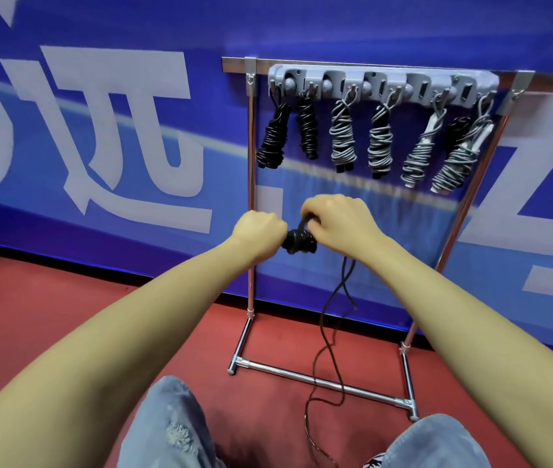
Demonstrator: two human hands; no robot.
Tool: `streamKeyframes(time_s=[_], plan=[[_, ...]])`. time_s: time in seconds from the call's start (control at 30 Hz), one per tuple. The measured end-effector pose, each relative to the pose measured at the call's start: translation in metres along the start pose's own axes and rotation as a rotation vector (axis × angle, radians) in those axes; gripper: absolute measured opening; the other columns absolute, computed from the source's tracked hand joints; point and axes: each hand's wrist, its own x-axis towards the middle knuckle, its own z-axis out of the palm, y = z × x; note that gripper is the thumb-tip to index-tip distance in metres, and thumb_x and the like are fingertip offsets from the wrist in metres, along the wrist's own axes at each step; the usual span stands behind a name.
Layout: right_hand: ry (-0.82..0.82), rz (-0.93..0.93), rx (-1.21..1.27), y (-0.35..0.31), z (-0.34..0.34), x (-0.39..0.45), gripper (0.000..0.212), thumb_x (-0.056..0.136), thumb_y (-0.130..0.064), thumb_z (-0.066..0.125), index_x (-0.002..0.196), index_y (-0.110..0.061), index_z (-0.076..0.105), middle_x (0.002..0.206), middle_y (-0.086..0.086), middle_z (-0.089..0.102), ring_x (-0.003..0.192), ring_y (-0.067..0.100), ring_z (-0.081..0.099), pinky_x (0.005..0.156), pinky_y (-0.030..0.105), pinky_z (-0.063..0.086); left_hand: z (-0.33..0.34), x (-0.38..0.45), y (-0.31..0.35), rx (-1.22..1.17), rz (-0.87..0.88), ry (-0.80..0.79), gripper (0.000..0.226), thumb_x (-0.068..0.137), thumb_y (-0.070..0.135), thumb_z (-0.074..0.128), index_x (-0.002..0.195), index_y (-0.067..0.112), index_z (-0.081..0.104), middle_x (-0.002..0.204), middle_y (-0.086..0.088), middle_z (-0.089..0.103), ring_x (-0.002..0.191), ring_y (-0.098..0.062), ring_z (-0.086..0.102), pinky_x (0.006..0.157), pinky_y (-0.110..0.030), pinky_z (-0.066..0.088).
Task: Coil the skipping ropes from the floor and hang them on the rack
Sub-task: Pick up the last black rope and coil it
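Observation:
I hold a black skipping rope [299, 241] in front of the metal rack [250, 204]. My left hand [258, 231] grips its partly wound bundle in a fist. My right hand [334, 217] pinches the rope just above the bundle. The loose end [327, 336] hangs down from my hands, crosses the rack's bottom bar and trails on the red floor. Several coiled ropes hang from the grey hook strip [383, 83]: two black [273, 140] at the left, grey ones [343, 136] in the middle and right.
The rack stands against a blue banner wall [99, 136] with large white characters. Its chrome base bar [322, 383] lies on the red floor [49, 298]. My knees in blue jeans [167, 430] show at the bottom edge.

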Motion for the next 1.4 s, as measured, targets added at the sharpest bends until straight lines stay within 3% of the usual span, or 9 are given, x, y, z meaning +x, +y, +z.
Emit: streamKeyframes(time_s=[0.1, 0.2, 0.3, 0.47, 0.63, 0.77, 1.17, 1.27, 1.4], plan=[[0.076, 0.211, 0.362, 0.005, 0.004, 0.007, 0.022, 0.085, -0.007, 0.048, 0.098, -0.017, 0.062, 0.094, 0.006, 0.065, 0.079, 0.023, 0.061, 0.062, 0.035, 0.049, -0.006, -0.004, 0.001, 0.070, 0.148, 0.036, 0.015, 0.087, 0.004, 0.044, 0.094, 0.005, 0.057, 0.086, -0.010, 0.063, 0.077, -0.033, 0.058, 0.059, -0.032, 0.035], [0.031, 0.356, 0.649, 0.013, 0.005, 0.013, 0.005, 0.087, -0.015, 0.064, 0.090, -0.013, 0.061, 0.080, 0.009, 0.060, 0.036, 0.009, 0.050, 0.036, 0.023, 0.043, -0.006, -0.005, 0.005, 0.071, 0.289, 0.145, 0.010, 0.086, 0.006, 0.046, 0.089, 0.005, 0.056, 0.084, -0.010, 0.063, 0.074, -0.032, 0.062, 0.052, -0.029, 0.032], [0.012, 0.398, 0.583, 0.022, 0.006, 0.014, 0.027, 0.077, -0.034, 0.077, 0.071, -0.013, 0.061, 0.065, 0.000, 0.057, 0.051, 0.015, 0.049, 0.049, 0.025, 0.043, 0.000, -0.010, 0.003, 0.009, 0.421, 0.426, 0.009, 0.059, 0.003, 0.055, 0.053, 0.006, 0.049, 0.044, -0.006, 0.047, 0.030, -0.024, 0.045, 0.041, -0.015, 0.015], [-0.042, 0.426, 0.537, 0.032, 0.016, 0.010, 0.041, 0.079, -0.047, 0.072, 0.059, -0.015, 0.053, 0.058, -0.003, 0.050, 0.059, 0.018, 0.045, 0.060, 0.034, 0.044, 0.002, -0.011, -0.002, -0.207, 0.483, 0.599, 0.022, 0.069, 0.015, 0.034, 0.055, 0.005, 0.049, 0.045, -0.006, 0.044, 0.028, -0.024, 0.037, 0.033, -0.017, 0.027], [-0.029, 0.410, 0.444, 0.029, 0.025, 0.004, 0.030, 0.091, -0.027, 0.056, 0.073, -0.003, 0.056, 0.068, 0.010, 0.056, 0.069, 0.032, 0.050, 0.061, 0.033, 0.038, -0.014, -0.008, 0.002, -0.732, 0.060, 0.606, 0.031, 0.078, 0.031, 0.061, 0.076, 0.002, 0.053, 0.066, -0.015, 0.059, 0.061, -0.038, 0.055, 0.052, -0.038, 0.043], [-0.020, 0.353, 0.264, 0.016, 0.028, -0.005, 0.034, 0.097, -0.033, 0.044, 0.071, -0.010, 0.046, 0.069, 0.006, 0.053, 0.070, 0.030, 0.049, 0.059, 0.032, 0.034, -0.032, -0.001, 0.013, -1.244, -0.312, 0.499, 0.028, 0.083, 0.024, 0.058, 0.097, 0.015, 0.036, 0.066, -0.006, 0.055, 0.064, -0.030, 0.050, 0.053, -0.035, 0.039], [-0.120, -0.003, -0.044, 0.012, 0.015, -0.011, 0.028, 0.085, -0.017, 0.049, 0.062, -0.013, 0.035, 0.056, 0.000, 0.036, 0.063, 0.026, 0.038, 0.049, 0.028, 0.024, -0.006, 0.020, 0.027, -0.984, -0.539, 0.232, 0.036, 0.092, 0.010, 0.044, 0.125, 0.005, 0.033, 0.091, -0.011, 0.054, 0.079, -0.032, 0.052, 0.063, -0.038, 0.041], [-0.114, -0.160, -0.241, 0.007, 0.009, -0.013, 0.013, 0.088, -0.011, 0.042, 0.084, -0.013, 0.054, 0.070, 0.001, 0.048, 0.070, 0.029, 0.047, 0.047, 0.028, 0.017, -0.003, 0.021, 0.024, -0.674, -0.468, 0.137, 0.029, 0.090, 0.005, 0.046, 0.117, 0.002, 0.039, 0.102, -0.016, 0.058, 0.086, -0.035, 0.056, 0.065, -0.037, 0.039], [-0.009, -0.245, -0.368, 0.007, 0.009, -0.013, 0.031, 0.090, -0.007, 0.047, 0.114, -0.022, 0.060, 0.105, -0.002, 0.059, 0.064, 0.022, 0.040, 0.045, 0.025, 0.011, -0.006, 0.017, 0.021, -0.370, -0.311, 0.081, 0.017, 0.089, 0.003, 0.049, 0.106, 0.002, 0.050, 0.102, -0.012, 0.062, 0.090, -0.032, 0.062, 0.063, -0.033, 0.036]])
